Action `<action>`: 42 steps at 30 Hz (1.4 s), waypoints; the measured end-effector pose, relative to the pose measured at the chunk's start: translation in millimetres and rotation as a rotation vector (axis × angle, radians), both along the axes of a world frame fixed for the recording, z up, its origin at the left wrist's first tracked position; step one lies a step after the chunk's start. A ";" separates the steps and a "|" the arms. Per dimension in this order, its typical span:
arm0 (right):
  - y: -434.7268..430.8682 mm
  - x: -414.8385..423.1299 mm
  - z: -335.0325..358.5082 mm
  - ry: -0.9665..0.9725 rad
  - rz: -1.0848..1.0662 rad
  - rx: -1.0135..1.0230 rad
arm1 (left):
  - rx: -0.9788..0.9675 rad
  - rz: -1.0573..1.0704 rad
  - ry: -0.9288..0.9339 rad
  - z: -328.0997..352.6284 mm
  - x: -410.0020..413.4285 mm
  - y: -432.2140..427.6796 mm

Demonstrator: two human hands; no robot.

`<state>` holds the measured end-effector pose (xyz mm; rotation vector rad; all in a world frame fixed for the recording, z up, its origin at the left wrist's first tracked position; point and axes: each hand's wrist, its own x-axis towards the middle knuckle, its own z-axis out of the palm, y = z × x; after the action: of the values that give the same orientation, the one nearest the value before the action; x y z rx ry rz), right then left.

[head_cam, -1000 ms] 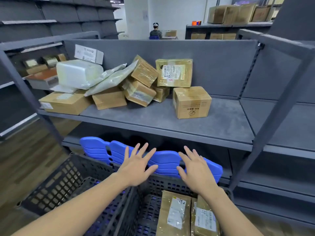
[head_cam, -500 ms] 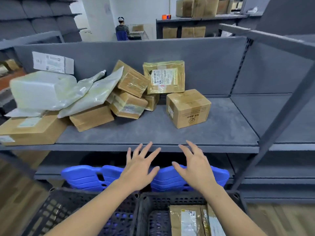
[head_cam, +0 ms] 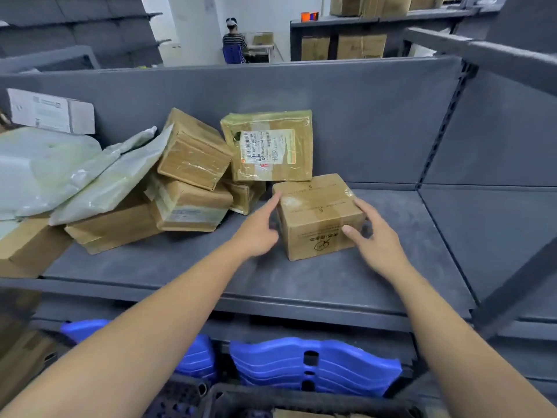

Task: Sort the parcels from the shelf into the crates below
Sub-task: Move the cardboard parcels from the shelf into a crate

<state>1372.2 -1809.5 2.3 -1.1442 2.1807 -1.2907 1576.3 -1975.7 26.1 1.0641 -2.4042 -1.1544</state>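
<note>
You brace the brown taped cardboard box [head_cam: 313,206] between both hands on the grey shelf [head_cam: 301,282].
Your left hand [head_cam: 259,232] presses it straight-fingered; your right hand [head_cam: 378,239] wraps its corner, likely to lift it level.

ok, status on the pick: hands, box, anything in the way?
Left hand flat against small box, left side; right hand grips its right front corner. Box down on shelf. Labelled parcel leans close behind.
</note>
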 end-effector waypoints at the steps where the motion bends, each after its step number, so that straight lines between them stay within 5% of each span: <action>1: -1.0 -1.2 -3.4 -0.016 0.007 -0.013 | 0.059 0.036 0.055 -2.9 -5.3 -2.2; 7: -2.6 -2.9 -14.3 0.015 0.033 -0.054 | 0.119 0.117 0.196 -26.8 -14.3 7.5; 13: -7.8 1.0 -2.9 0.117 -0.030 -0.057 | 0.158 0.225 0.143 -17.8 -4.4 9.2; 16: -30.7 7.5 24.5 0.306 -0.020 -0.137 | 0.134 0.201 0.103 -14.5 4.9 9.0; 21: -102.6 -2.7 98.9 0.301 0.129 -0.255 | 0.146 0.157 0.123 -21.6 3.0 7.9; 27: -185.8 -46.7 133.6 -0.215 0.351 -0.137 | 0.275 0.191 0.200 -1.7 2.0 7.2; 30: -196.1 -56.1 124.3 -0.170 0.452 -0.073 | 0.367 0.234 0.273 10.6 4.0 3.7; 38: -129.9 -41.2 131.0 -0.236 0.120 -0.577 | 0.302 0.163 0.293 13.0 -2.7 9.6; 42: -62.8 -12.5 114.1 -0.600 0.012 -0.730 | 0.391 0.337 0.678 43.0 -7.2 15.8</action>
<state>1359.7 -1872.4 116.3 -0.8092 1.2903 -2.1683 1569.1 -1959.9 69.1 0.9262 -1.4620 -1.5725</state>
